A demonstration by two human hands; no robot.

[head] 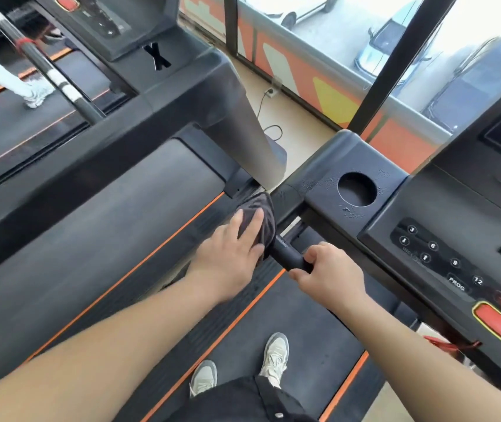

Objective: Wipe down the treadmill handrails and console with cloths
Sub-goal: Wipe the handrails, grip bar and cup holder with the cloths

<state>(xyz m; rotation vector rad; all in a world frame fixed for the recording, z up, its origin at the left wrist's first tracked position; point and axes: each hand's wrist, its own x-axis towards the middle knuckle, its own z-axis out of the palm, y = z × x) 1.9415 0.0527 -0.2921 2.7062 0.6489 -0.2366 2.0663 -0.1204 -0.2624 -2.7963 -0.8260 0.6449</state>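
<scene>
Left hand (pixel 228 263) atop cloth (pixel 258 204) on handrail (pixel 286 252)

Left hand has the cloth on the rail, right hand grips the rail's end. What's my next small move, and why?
Probably draw the left hand and cloth down the handrail toward the right hand. The cloth sits at the handrail's upper end, by the console corner, and a bare stretch lies between it and the right hand's grip.

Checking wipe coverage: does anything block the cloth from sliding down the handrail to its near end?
Yes: the right hand grips the handrail just below the cloth, which the left hand presses onto the rail.
</scene>
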